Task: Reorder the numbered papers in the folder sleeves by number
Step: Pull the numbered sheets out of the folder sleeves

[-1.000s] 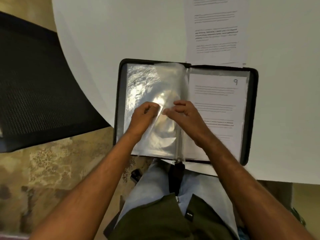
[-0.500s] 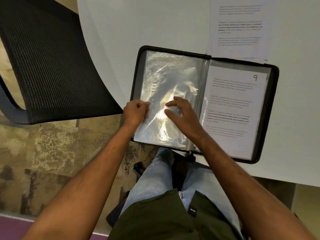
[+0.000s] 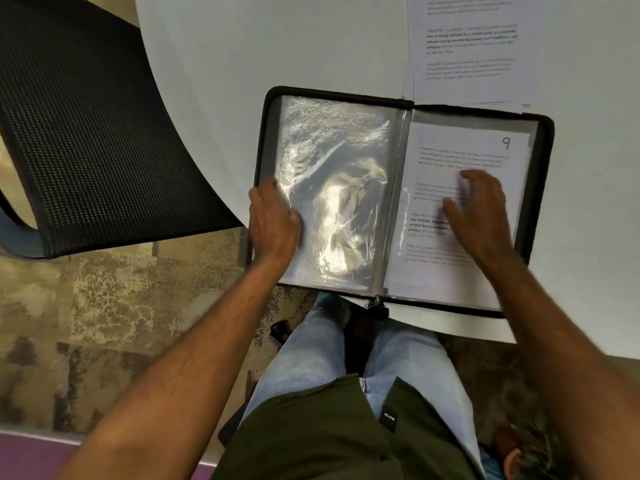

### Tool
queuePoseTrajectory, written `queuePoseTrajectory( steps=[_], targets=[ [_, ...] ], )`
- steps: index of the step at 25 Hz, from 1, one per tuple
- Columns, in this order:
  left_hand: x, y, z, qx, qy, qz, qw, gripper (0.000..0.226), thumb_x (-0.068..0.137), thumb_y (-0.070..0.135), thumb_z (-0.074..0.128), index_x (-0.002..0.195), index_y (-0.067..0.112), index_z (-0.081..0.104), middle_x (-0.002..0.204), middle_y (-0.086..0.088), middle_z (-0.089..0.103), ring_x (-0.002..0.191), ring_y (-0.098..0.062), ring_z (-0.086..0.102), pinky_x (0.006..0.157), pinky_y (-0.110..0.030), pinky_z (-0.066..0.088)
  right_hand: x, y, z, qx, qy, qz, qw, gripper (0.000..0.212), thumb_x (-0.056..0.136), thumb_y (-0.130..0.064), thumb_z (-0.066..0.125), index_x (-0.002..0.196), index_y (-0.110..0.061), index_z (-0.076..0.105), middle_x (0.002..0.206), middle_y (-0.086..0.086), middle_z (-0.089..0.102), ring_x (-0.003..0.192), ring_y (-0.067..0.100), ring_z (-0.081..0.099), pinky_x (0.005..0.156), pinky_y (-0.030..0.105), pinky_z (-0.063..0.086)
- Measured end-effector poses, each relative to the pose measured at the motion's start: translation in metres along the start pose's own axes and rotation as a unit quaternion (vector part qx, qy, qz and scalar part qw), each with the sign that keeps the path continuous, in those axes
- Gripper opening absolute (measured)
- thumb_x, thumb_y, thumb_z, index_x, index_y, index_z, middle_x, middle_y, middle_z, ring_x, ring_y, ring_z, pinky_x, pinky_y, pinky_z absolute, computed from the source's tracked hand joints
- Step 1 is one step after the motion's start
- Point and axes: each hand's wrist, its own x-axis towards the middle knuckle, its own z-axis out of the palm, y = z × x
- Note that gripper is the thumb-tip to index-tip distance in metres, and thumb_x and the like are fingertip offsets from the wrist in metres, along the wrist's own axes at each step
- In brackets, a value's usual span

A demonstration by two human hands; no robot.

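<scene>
Folder (image 3: pixel 540 209), open on table (image 3: pixel 277 46): your left hand (image 3: pixel 273 220) lay flat on the empty sleeves (image 3: pixel 332 188), your right hand (image 3: pixel 481 216) rested loose-fingered on sheet 9 (image 3: pixel 467 147); loose papers (image 3: pixel 464 46) beyond suggested refilling had barely begun

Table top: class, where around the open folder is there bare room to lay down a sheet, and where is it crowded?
Bare table lies left of the loose papers, beyond the folder, and along the folder's right side. Crowded: the folder's far right corner, where the papers meet it, and the near edge under both hands.
</scene>
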Motion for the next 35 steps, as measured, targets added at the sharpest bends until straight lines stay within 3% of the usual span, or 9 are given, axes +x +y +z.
queuePoseTrajectory(
  steps=[2,5,9,13,17,21,26,29,35],
  targets=[
    [-0.004,0.011,0.004,0.077,0.005,0.047,0.996,0.051,0.086,0.01,0.068,0.133,0.02,0.05,0.135,-0.008,0.045,0.117,-0.027,0.048,0.092,-0.04,0.042,0.016,0.024,-0.013,-0.036,0.013,-0.009,0.999,0.058,0.092,-0.022,0.07,0.142,-0.007,0.045,0.147,0.016,0.046,0.136,0.032,0.041,0.114,0.031,0.031],
    [-0.009,0.032,0.016,0.14,-0.061,0.147,0.977,0.045,0.088,0.02,0.069,0.132,0.021,0.056,0.141,-0.009,0.043,0.126,-0.03,0.044,0.098,-0.046,0.037,0.043,0.052,-0.032,-0.091,0.007,-0.008,0.996,0.07,0.09,-0.043,0.063,0.144,-0.005,0.041,0.149,0.021,0.043,0.138,0.038,0.04,0.117,0.053,0.035],
    [-0.008,0.07,0.037,0.137,-0.135,0.231,0.954,0.045,0.092,0.025,0.064,0.136,0.021,0.055,0.145,-0.009,0.044,0.129,-0.032,0.044,0.102,-0.051,0.039,0.069,0.071,-0.045,-0.179,0.005,0.012,0.984,0.089,0.094,-0.057,0.056,0.157,-0.004,0.024,0.166,0.024,0.019,0.153,0.045,0.017,0.123,0.057,0.019],
    [0.004,0.115,0.056,0.122,-0.144,0.265,0.946,0.043,0.095,0.028,0.058,0.137,0.021,0.055,0.142,-0.007,0.046,0.128,-0.03,0.045,0.102,-0.05,0.041,0.071,0.077,-0.043,-0.263,0.0,-0.024,0.964,0.08,0.101,-0.062,0.035,0.16,-0.01,0.021,0.169,0.022,0.005,0.155,0.047,0.006,0.119,0.063,0.018],
    [0.029,0.163,0.073,0.109,-0.167,0.296,0.934,0.05,0.098,0.034,0.057,0.145,0.019,0.049,0.149,-0.01,0.041,0.133,-0.03,0.039,0.105,-0.048,0.035,0.066,0.077,-0.039,-0.252,0.047,-0.068,0.964,0.057,0.104,-0.044,0.043,0.153,-0.016,0.043,0.165,0.023,0.023,0.152,0.046,0.021,0.119,0.057,0.027],
    [0.054,0.207,0.087,0.111,-0.162,0.343,0.919,0.052,0.098,0.037,0.059,0.147,0.021,0.049,0.147,-0.008,0.046,0.133,-0.029,0.041,0.102,-0.043,0.033,0.058,0.069,-0.039,-0.129,0.111,-0.077,0.982,0.037,0.105,-0.036,0.05,0.137,-0.026,0.065,0.158,0.014,0.043,0.142,0.039,0.041,0.111,0.047,0.038],
    [0.075,0.25,0.093,0.115,-0.172,0.35,0.914,0.03,0.09,0.026,0.05,0.109,0.031,0.072,0.111,0.009,0.069,0.109,-0.018,0.058,0.089,-0.038,0.023,0.046,0.053,-0.058,0.078,0.085,-0.013,0.993,0.047,0.105,-0.03,0.053,0.151,-0.024,0.049,0.15,0.008,0.047,0.132,0.012,0.048,0.107,0.02,0.042],
    [0.08,0.26,0.091,0.111,-0.188,0.322,0.921,0.034,0.087,0.01,0.05,0.097,0.028,0.077,0.098,0.014,0.07,0.103,-0.013,0.06,0.089,-0.037,0.021,0.039,0.042,-0.067,0.185,0.099,0.075,0.975,0.062,0.098,-0.006,0.053,0.156,-0.02,0.038,0.135,-0.002,0.053,0.104,-0.015,0.052,0.089,0.003,0.042],
    [0.094,0.264,0.091,0.138,-0.223,0.332,0.906,0.031,0.092,0.003,0.06,0.094,0.028,0.079,0.107,0.008,0.072,0.111,-0.018,0.059,0.096,-0.037,0.021,0.033,0.038,-0.064,0.236,0.132,0.16,0.949,0.046,0.101,0.004,0.042,0.14,-0.016,0.053,0.117,0.001,0.061,0.092,-0.015,0.057,0.075,0.001,0.044]
  ],
)
